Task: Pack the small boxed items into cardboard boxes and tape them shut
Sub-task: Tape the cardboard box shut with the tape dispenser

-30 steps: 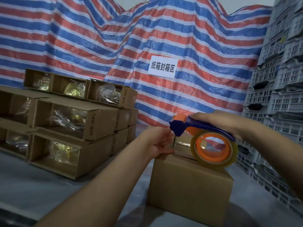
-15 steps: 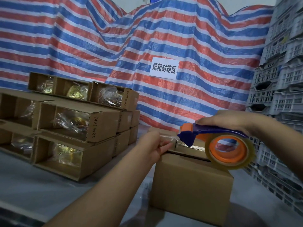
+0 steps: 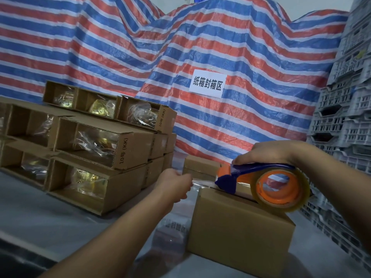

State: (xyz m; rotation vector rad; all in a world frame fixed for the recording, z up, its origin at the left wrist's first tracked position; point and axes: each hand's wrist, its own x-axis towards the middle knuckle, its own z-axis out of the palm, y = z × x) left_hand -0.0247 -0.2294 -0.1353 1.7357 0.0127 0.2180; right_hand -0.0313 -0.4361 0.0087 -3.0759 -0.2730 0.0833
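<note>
The right hand [image 3: 269,154] is wrapped over the blue handle of the dispenser [image 3: 257,177], fingers curled round it from above. The dispenser's blue nose sits on the top of the box [image 3: 239,231], at the seam, and its orange-cored tape roll [image 3: 281,189] hangs just below the right wrist, against the box's near top edge.

The left hand [image 3: 174,187] is to the left of the box's top corner, fingers bent inward and pinching the free end of the clear tape [image 3: 202,183]. That strip runs from the left fingertips straight across to the dispenser's nose, just above the box's left top edge; a loose flap of it stands up above the left fingers.

The box stands shut on the grey table [image 3: 50,221], below and between the two hands. Further left of the left hand, well apart from it, lies a stack of open cartons [image 3: 96,149] with bagged items inside
</note>
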